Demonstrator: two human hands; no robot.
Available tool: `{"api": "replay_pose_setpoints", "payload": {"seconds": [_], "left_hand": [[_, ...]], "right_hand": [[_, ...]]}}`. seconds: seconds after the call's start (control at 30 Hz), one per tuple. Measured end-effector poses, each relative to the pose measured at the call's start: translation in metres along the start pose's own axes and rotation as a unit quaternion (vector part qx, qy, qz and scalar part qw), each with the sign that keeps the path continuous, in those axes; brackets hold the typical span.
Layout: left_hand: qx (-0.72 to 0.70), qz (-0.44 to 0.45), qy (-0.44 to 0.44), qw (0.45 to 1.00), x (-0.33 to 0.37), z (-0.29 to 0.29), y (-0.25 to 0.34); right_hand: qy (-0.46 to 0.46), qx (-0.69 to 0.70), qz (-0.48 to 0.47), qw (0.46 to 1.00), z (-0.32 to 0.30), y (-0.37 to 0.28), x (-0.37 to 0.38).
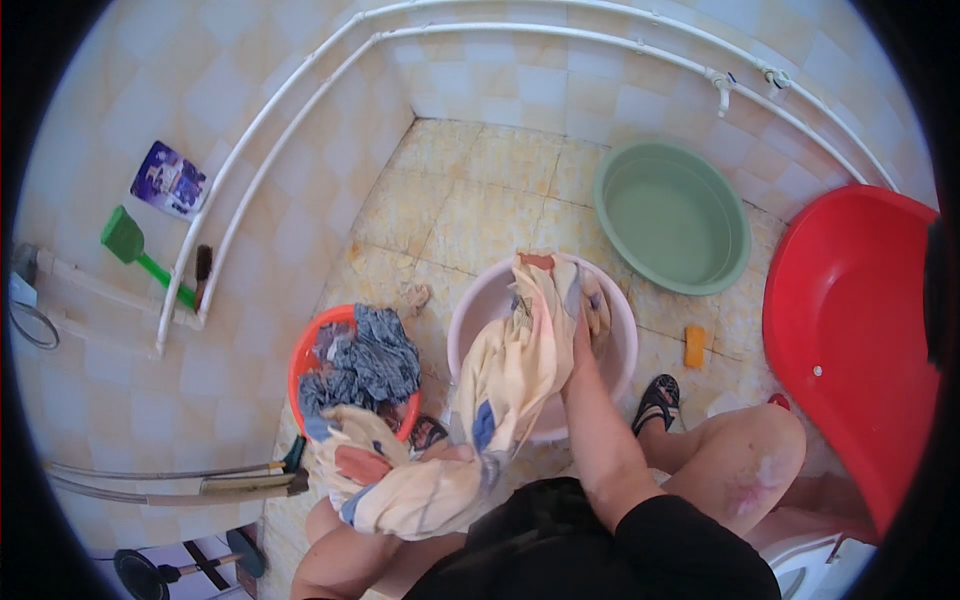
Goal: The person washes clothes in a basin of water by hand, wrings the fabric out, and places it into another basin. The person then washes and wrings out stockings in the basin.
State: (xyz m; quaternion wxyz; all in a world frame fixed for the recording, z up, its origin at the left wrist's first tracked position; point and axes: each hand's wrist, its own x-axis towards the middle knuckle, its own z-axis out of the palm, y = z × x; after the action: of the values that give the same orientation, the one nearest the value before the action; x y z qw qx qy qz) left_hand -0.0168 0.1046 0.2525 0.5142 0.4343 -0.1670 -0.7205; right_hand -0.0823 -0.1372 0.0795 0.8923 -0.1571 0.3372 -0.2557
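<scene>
A: Hands?
B: Right hand (582,345) meets the cream patterned cloth (520,370) over the pink basin (618,378); fingers hidden, grip cannot be told. Left hand is hidden by the cloth; cannot tell its state either.
A: Cloth extent?
B: From the pink basin leftward to the left forearm (350,562), bunched there.
A: Surroundings?
B: Left, orange tub (300,372) of grey-blue clothes (378,350). Right, green basin (670,220), orange block (694,346) on the tiled floor (480,200), then red tub (840,300).
</scene>
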Motion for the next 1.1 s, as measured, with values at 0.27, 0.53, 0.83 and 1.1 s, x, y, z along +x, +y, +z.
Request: {"api": "replay_pose_setpoints", "payload": {"seconds": [0.27, 0.53, 0.83, 1.1], "left_hand": [[0.106, 0.002, -0.038, 0.994, 0.04, -0.003, -0.009], [0.126, 0.013, -0.028, 0.991, 0.04, -0.006, -0.009], [0.149, 0.008, -0.007, 0.989, 0.042, -0.012, -0.007], [0.154, -0.011, -0.024, 0.988, 0.055, -0.008, -0.016]], "right_hand": [[-0.121, -0.831, -0.042, 0.542, 0.005, -0.045, 0.036], [-0.13, -0.893, 0.104, 0.418, 0.028, -0.025, 0.028], [-0.108, -0.101, 0.016, 0.989, -0.025, -0.043, -0.015], [-0.205, 0.237, 0.089, 0.945, 0.008, 0.091, -0.046]]}}
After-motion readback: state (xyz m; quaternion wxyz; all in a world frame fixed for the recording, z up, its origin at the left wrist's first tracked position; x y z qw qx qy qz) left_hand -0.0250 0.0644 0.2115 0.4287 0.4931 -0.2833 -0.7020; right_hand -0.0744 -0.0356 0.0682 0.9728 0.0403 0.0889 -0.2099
